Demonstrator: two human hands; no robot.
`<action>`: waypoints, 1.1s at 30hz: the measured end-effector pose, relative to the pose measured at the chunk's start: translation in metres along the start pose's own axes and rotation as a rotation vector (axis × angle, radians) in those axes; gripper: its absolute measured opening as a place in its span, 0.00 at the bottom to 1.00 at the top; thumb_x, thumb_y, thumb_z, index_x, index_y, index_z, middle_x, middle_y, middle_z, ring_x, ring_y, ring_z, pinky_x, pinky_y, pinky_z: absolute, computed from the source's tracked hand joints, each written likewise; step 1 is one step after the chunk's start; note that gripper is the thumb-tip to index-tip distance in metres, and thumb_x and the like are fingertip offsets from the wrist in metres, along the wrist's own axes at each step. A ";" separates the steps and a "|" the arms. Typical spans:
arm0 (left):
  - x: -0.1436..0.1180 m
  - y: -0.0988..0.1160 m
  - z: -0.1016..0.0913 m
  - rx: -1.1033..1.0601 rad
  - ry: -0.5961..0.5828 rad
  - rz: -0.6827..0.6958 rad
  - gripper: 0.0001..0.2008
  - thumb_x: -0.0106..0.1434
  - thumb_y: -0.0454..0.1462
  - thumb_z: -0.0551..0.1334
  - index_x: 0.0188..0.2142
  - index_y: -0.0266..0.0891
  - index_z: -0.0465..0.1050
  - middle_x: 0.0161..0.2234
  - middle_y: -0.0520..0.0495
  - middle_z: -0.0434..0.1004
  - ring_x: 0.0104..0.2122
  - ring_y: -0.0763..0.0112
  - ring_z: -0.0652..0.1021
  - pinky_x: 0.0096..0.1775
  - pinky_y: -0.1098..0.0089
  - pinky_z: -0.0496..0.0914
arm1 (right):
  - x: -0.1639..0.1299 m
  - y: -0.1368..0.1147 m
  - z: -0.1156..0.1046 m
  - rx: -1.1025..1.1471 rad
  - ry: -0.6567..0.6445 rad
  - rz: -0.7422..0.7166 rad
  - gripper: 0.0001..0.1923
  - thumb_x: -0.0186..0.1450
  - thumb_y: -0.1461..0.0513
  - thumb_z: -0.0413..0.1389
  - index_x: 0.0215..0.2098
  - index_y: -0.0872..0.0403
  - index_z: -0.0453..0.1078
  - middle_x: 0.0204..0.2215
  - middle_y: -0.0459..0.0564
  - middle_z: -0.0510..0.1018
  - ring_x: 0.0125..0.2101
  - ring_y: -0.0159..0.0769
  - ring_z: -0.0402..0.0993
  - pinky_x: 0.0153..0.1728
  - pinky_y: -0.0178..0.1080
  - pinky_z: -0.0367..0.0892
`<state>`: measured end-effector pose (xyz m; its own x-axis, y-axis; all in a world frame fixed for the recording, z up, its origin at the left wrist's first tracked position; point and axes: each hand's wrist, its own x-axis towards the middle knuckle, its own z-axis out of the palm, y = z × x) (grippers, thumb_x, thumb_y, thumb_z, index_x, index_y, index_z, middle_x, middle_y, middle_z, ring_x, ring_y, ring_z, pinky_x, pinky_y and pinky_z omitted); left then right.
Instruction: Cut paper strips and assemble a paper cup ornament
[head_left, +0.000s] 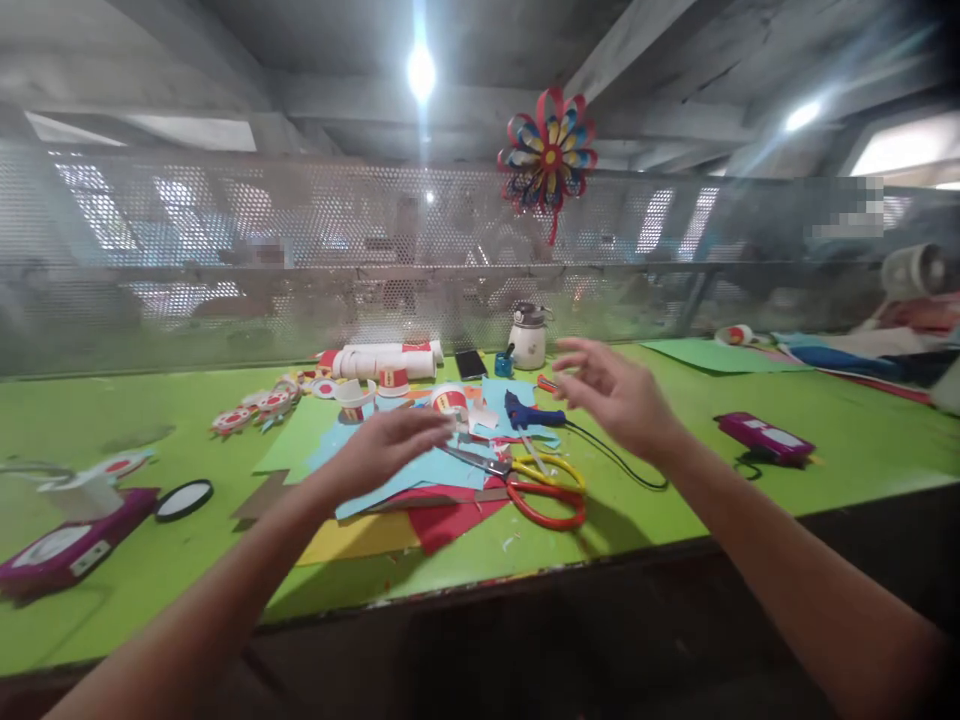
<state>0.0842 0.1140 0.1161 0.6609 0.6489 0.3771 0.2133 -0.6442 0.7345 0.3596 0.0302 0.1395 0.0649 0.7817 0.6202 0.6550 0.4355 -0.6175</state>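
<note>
My left hand reaches palm down over blue paper sheets on the green table, fingers stretched toward a small red-and-white paper cup piece; it holds nothing. My right hand hovers above the table with fingers spread and nothing in it, just right of a blue glue gun. Below it lie two pairs of scissors, one with yellow handles and one with red handles. Red paper and yellow paper lie under the blue sheets.
A white roll, a phone and a white jar stand at the back by a mesh screen. A paper flower hangs on the mesh. Purple devices lie left and right. A round lens lies on the left.
</note>
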 end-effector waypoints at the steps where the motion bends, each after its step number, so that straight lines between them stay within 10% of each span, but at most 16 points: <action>1: 0.004 -0.008 -0.006 -0.012 0.087 -0.051 0.16 0.58 0.45 0.61 0.42 0.38 0.76 0.33 0.45 0.81 0.34 0.65 0.79 0.38 0.65 0.72 | 0.005 0.014 -0.004 -0.019 0.069 0.049 0.22 0.63 0.55 0.53 0.53 0.56 0.65 0.39 0.55 0.77 0.29 0.35 0.76 0.29 0.38 0.72; 5: 0.022 -0.031 -0.024 -0.156 0.534 -0.083 0.16 0.55 0.40 0.61 0.40 0.33 0.74 0.21 0.49 0.75 0.27 0.66 0.78 0.30 0.68 0.70 | 0.009 0.056 0.003 -0.200 0.074 0.145 0.16 0.63 0.55 0.52 0.28 0.59 0.73 0.18 0.49 0.74 0.20 0.34 0.70 0.25 0.37 0.67; 8: 0.031 -0.051 -0.024 -0.114 0.621 -0.124 0.17 0.54 0.39 0.58 0.41 0.31 0.73 0.19 0.50 0.73 0.27 0.66 0.78 0.27 0.71 0.68 | -0.005 0.065 0.025 -0.289 -0.044 0.096 0.17 0.62 0.57 0.52 0.20 0.57 0.71 0.16 0.47 0.73 0.19 0.31 0.67 0.24 0.35 0.63; 17: 0.026 -0.117 -0.005 0.237 0.513 -0.198 0.14 0.53 0.40 0.57 0.36 0.37 0.76 0.21 0.49 0.76 0.24 0.68 0.73 0.30 0.69 0.65 | -0.008 0.062 0.060 -0.471 -0.238 -0.059 0.13 0.63 0.61 0.53 0.23 0.56 0.73 0.25 0.50 0.76 0.26 0.32 0.68 0.30 0.34 0.59; 25: 0.024 -0.125 0.011 0.405 0.233 -0.113 0.11 0.56 0.36 0.57 0.33 0.39 0.78 0.27 0.46 0.79 0.27 0.65 0.75 0.32 0.68 0.65 | 0.058 0.058 0.101 -0.508 -0.235 -0.060 0.12 0.63 0.63 0.52 0.40 0.58 0.74 0.36 0.55 0.78 0.33 0.37 0.72 0.36 0.37 0.63; 33: 0.021 -0.125 0.015 0.514 0.162 -0.062 0.10 0.56 0.33 0.57 0.30 0.38 0.78 0.31 0.44 0.80 0.30 0.64 0.76 0.33 0.67 0.65 | 0.107 0.062 0.163 -0.472 -0.476 -0.182 0.35 0.47 0.63 0.67 0.53 0.57 0.68 0.50 0.59 0.73 0.49 0.49 0.68 0.50 0.47 0.61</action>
<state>0.0820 0.2026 0.0236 0.5251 0.7196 0.4543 0.5994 -0.6917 0.4029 0.2846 0.2136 0.0888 -0.3432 0.8725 0.3478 0.8887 0.4215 -0.1806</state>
